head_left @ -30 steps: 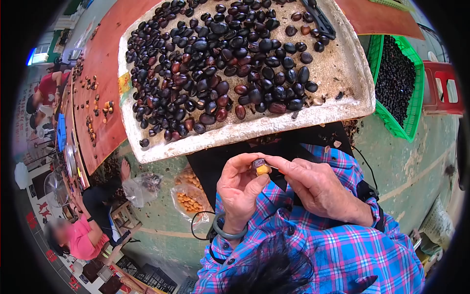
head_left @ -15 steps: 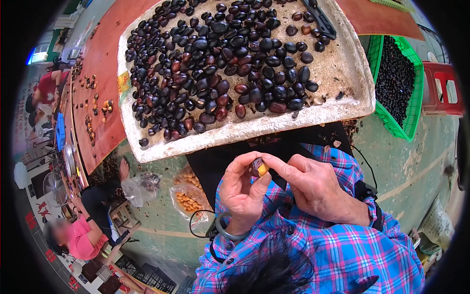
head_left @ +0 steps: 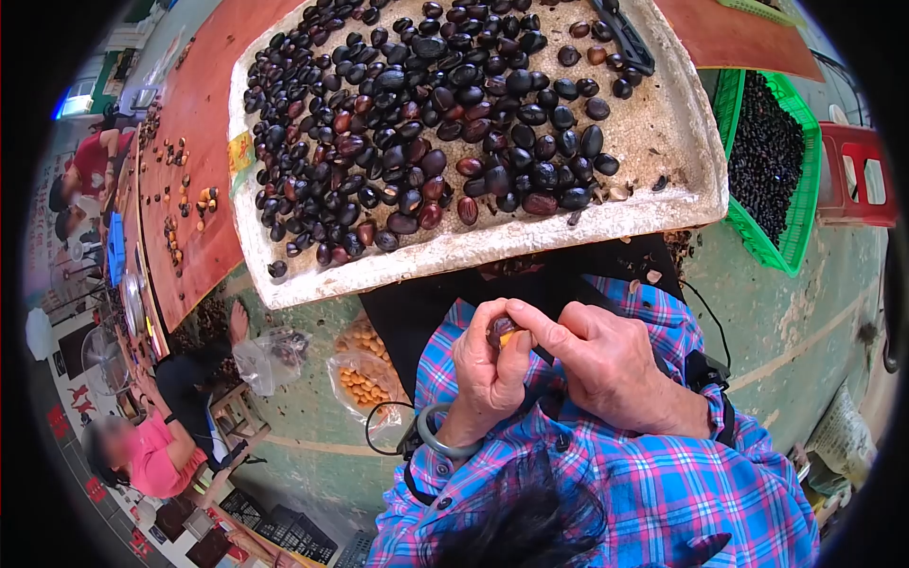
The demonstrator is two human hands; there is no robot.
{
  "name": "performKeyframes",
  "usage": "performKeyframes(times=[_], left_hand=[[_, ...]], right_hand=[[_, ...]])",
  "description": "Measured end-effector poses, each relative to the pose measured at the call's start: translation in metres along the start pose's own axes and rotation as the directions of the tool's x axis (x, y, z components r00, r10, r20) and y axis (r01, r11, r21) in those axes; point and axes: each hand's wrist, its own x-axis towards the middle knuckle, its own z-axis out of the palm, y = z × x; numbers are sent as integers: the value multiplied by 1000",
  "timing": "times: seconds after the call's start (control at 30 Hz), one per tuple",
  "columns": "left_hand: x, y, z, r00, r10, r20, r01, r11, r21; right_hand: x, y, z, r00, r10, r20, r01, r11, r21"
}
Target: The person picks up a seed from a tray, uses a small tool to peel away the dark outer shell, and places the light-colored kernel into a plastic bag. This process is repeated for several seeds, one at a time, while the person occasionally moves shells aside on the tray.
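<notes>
I hold a partly peeled chestnut [head_left: 503,330], dark shell with yellow flesh showing, between both hands over my lap. My left hand [head_left: 486,367], a grey bangle on its wrist, curls its fingers and thumb around the nut. My right hand [head_left: 606,364] pinches the nut's top with thumb and forefinger. Just beyond my hands lies a pale shallow tray [head_left: 663,142] covered with several dark brown and black chestnuts [head_left: 436,114].
A black tool [head_left: 620,38] lies on the tray's far right. A green basket [head_left: 810,204] of dark nuts and a red stool [head_left: 857,170] stand right. A plastic bag of yellow kernels [head_left: 365,381] sits left of my lap. Other people sit along a red table [head_left: 204,104].
My left fingers have folded in over the nut, hiding most of its yellow flesh. Both hands have drawn closer together and slightly toward my body.
</notes>
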Motion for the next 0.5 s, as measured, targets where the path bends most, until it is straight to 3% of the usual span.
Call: performKeyframes(times=[0.13, 0.2, 0.5], left_hand=[[-2, -2, 0, 1000, 19, -3, -19, 1000, -17], [-6, -5, -3, 994, -95, 55, 102, 986, -130], [-14, 11, -16, 921, -341, 190, 378, 902, -208]], right_hand=[[-2, 1, 2, 999, -38, -31, 37, 998, -56], [-4, 1, 3, 998, -54, -40, 50, 995, -90], [-8, -2, 5, 995, -103, -2, 101, 980, -173]])
